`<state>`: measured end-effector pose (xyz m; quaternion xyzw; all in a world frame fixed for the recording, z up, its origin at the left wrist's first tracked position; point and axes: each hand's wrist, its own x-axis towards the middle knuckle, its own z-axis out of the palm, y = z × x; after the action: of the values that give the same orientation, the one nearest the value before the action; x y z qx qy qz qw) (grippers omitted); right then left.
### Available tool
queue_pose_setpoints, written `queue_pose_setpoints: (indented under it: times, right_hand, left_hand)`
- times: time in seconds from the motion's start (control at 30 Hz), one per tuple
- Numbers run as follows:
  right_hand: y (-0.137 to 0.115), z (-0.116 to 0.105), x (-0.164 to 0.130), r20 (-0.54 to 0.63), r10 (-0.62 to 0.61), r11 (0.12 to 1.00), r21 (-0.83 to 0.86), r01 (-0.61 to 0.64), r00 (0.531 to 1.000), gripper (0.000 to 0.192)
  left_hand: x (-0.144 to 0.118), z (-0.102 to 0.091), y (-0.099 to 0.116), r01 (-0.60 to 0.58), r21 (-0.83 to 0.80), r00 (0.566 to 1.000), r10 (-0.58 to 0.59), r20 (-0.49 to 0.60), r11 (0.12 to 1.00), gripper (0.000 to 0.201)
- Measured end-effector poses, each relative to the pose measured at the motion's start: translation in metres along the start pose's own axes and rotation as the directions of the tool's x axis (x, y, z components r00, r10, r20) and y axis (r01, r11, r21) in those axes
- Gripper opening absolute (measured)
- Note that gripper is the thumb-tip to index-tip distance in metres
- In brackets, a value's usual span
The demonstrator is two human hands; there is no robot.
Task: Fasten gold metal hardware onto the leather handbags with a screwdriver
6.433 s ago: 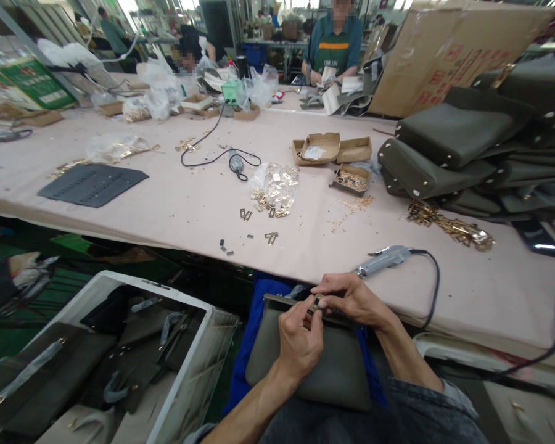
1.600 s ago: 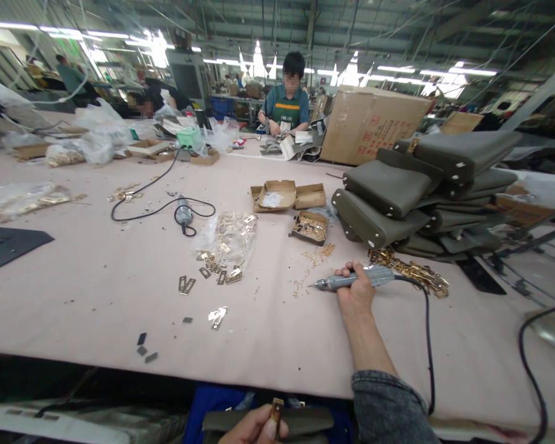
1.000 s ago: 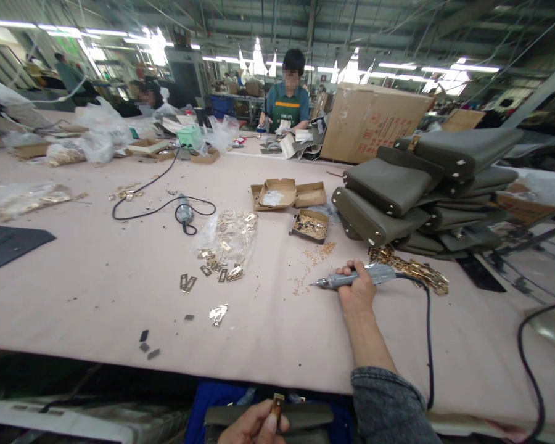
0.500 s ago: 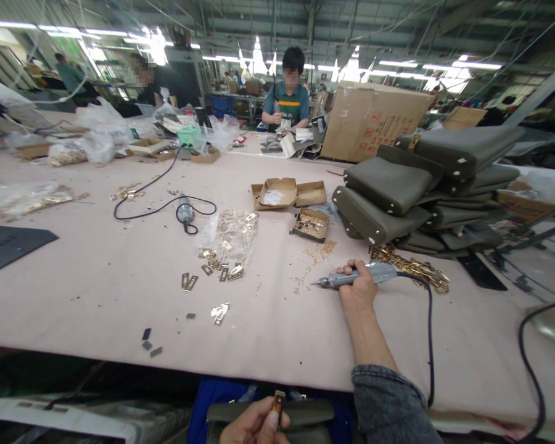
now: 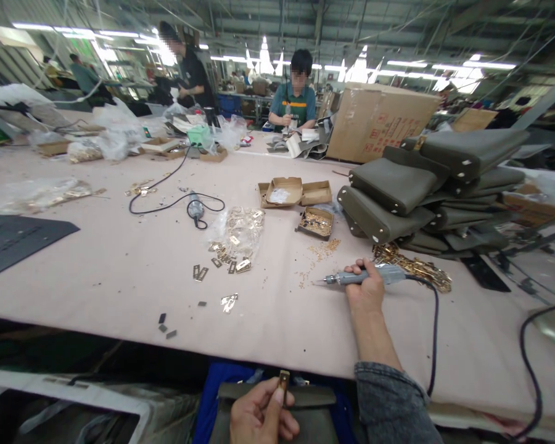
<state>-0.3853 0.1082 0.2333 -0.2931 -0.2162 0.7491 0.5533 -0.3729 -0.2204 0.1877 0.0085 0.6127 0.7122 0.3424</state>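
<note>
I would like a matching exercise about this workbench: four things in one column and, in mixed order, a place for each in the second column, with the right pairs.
Things:
1. electric screwdriver
2. small brass plate
3. stack of grey bags
4. big cardboard box

Places:
A. far side of the table, beside a seated person
B. in the right hand, lying on the table
C. pinched in the left hand, below the table edge
D. right part of the table, above a heap of gold chains

Pairs: 1-B, 2-C, 3-D, 4-A
</note>
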Motion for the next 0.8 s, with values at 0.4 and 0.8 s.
queue_pose_setpoints:
  times: [0.4, 0.8]
  right_hand:
    - [-0.03, 0.007, -0.19, 0.323, -0.014, 0.969, -0.228, 0.092, 0.946, 0.017]
    - [-0.007, 0.0, -0.235, 0.422, -0.034, 0.914, -0.354, 0.199, 0.906, 0.015]
  left_hand:
    - [-0.014, -0.002, 0.009, -0.015, 0.069, 0.998, 0.011, 0.06, 0.997, 0.043]
    - [-0.019, -0.003, 0.01, -0.01, 0.049, 0.998, 0.008, 0.055, 0.999, 0.039]
